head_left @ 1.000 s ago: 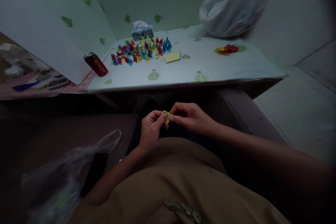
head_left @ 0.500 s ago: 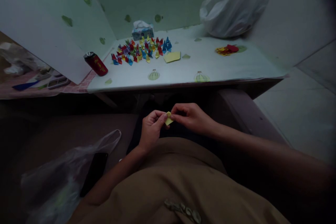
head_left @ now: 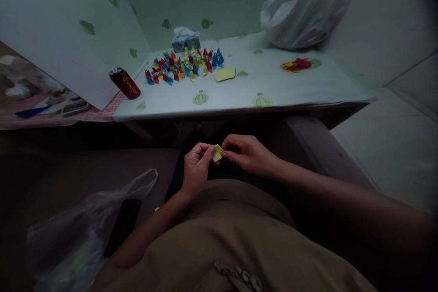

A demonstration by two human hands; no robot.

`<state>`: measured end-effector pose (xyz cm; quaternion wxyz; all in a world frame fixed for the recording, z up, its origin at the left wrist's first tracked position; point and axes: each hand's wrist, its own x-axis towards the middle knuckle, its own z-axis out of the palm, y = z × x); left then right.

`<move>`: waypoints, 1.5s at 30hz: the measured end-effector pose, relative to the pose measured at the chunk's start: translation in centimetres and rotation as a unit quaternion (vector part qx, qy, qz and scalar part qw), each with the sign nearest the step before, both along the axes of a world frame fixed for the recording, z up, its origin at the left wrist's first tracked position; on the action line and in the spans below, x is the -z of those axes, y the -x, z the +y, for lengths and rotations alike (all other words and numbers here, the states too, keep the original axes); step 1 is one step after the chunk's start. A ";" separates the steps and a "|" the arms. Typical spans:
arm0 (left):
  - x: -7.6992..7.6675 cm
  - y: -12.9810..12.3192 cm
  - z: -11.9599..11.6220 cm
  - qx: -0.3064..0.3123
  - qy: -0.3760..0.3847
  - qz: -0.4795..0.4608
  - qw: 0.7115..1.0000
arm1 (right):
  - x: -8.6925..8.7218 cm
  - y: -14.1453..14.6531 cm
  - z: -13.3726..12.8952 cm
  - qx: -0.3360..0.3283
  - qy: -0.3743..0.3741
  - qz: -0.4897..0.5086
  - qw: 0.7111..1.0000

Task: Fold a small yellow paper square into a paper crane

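Observation:
A small folded piece of yellow paper (head_left: 217,153) is held above my lap, in front of the table edge. My left hand (head_left: 197,166) pinches its left side between thumb and fingers. From the right, my right hand (head_left: 251,154) grips the paper's right edge with thumb and forefinger. Further off on the table, many small folded paper figures (head_left: 185,67) in red, blue, yellow, green and purple stand close together. Beside them lies a flat stack of yellow paper (head_left: 224,74).
A dark red can (head_left: 125,84) leans at the table's left; behind the figures is a tissue box (head_left: 185,43). At right are a white plastic bag (head_left: 304,13) and a red and yellow pile (head_left: 296,65). A phone (head_left: 123,226) lies on a clear bag (head_left: 68,237) on the seat.
The yellow paper has turned slightly between my fingers and shows more of its face. My left hand has shifted a little to the left; the table things stay put.

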<state>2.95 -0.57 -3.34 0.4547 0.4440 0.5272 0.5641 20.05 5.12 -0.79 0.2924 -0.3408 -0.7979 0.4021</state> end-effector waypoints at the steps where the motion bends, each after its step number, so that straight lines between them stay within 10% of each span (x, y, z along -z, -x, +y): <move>1: 0.0 0.0 0.0 0.003 0.003 -0.003 1.000 | 0.0 0.0 0.0 -0.002 -0.005 0.001 1.000; 45: -0.6 0.1 -0.1 0.056 0.018 0.030 0.998 | 0.1 -0.2 -0.2 -0.012 -0.118 0.006 0.993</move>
